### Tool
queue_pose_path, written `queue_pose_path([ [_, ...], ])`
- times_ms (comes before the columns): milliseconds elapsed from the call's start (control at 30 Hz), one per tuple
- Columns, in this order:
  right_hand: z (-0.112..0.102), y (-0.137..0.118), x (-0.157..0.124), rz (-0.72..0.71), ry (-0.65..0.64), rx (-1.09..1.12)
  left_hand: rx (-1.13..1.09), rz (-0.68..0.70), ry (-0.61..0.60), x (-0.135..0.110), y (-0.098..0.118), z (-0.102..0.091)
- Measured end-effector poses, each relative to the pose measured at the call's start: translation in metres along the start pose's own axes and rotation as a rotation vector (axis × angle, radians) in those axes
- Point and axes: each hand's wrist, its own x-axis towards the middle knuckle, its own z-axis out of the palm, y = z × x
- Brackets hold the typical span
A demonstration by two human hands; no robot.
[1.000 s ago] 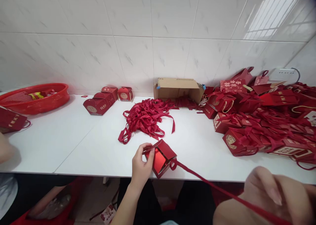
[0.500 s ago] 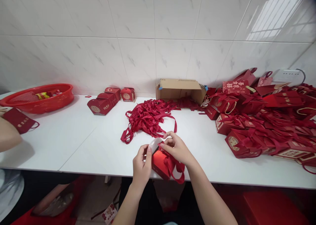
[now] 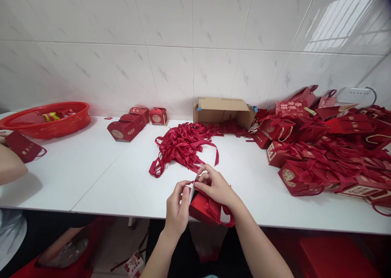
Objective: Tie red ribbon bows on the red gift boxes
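A small red gift box (image 3: 203, 209) is at the table's front edge, between my two hands. A white-lined flap stands up at its left end, and a red ribbon (image 3: 228, 220) loops off its right side. My left hand (image 3: 178, 206) is closed, thumb and fingers pinching that flap. My right hand (image 3: 216, 186) reaches over the box top, its thumb and index finger pinched on the ribbon beside the flap; the fingers partly hide the spot. Just beyond my hands lies a tangled pile of red ribbons (image 3: 187, 145).
An open cardboard box (image 3: 224, 103) stands against the wall. Many ribboned red boxes (image 3: 308, 176) are heaped at right. Further left are several red boxes (image 3: 124, 130) and a red plastic basket (image 3: 58, 129). At far left, another person's arm (image 3: 12, 166) is near a red box (image 3: 24, 147).
The flap has turned from facing up to nearly edge-on. My right fingers have moved slightly left and down toward my left hand, and the box has shifted a little right.
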Motion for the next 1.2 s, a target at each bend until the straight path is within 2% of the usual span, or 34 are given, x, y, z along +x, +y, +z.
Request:
queue_pose_path([
  [167,-0.001,-0.004,-0.003,-0.011,-0.06,-0.057,-0.082,-0.05,-0.044,0.015,0.007,-0.002],
  [300,-0.001,-0.007,-0.005,-0.034,-0.056,-0.083,-0.085,-0.07,-0.117,0.023,0.011,-0.002],
  [467,-0.002,-0.009,-0.007,-0.047,-0.056,-0.087,-0.082,-0.101,-0.178,0.019,0.007,-0.007],
  [733,-0.001,-0.009,-0.008,-0.04,-0.067,-0.098,-0.05,-0.075,-0.236,0.015,0.012,-0.015],
  [833,-0.005,-0.011,-0.008,-0.099,-0.013,-0.095,-0.035,-0.097,-0.242,0.016,0.008,-0.015],
  [900,-0.011,-0.011,-0.011,-0.147,0.093,-0.103,-0.011,-0.123,-0.241,0.016,0.003,-0.016],
  [1033,-0.03,-0.003,-0.028,-0.13,0.303,-0.079,0.192,-0.119,-0.189,0.015,-0.015,-0.024],
  [1133,-0.042,0.009,-0.048,-0.052,0.317,-0.06,0.485,-0.079,-0.101,0.015,-0.032,-0.039],
  [1200,-0.046,0.018,-0.062,-0.016,0.281,-0.074,0.74,-0.129,-0.042,0.018,-0.041,-0.052],
])
